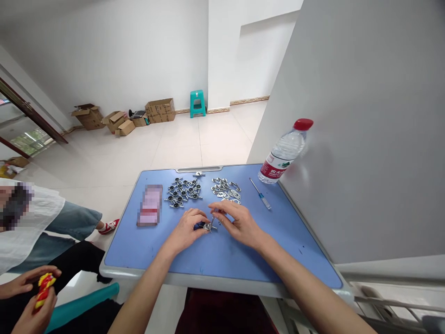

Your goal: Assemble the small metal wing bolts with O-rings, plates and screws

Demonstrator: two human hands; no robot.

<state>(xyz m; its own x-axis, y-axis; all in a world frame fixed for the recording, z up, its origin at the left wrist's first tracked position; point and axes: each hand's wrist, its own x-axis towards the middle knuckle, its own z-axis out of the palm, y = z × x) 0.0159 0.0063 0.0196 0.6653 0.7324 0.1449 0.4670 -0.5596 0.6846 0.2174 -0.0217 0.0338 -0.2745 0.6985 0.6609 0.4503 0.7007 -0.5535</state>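
On the blue tabletop (229,260), my left hand (189,227) is closed on a small metal fitting (207,227), which shows between thumb and fingers with a dark blue bit beside it. Just to the right, my right hand (236,220) pinches a thin metal piece (213,220) above that fitting; its exact kind is too small to tell. Beyond my left hand lies a group of metal fittings with round dark centres (182,191). Silver metal hooks (219,185) and flat metal plates (234,195) lie beyond my right hand, the nearest plates partly hidden by its fingers.
A blue-handled screwdriver (260,195) lies at right, near a red-capped water bottle (283,153) by the grey panel (365,139). A blurred phone-like rectangle (150,206) lies at left. Another person's hands (33,287) hold a red-yellow object. Cardboard boxes (160,110) and a teal stool (197,103) stand behind.
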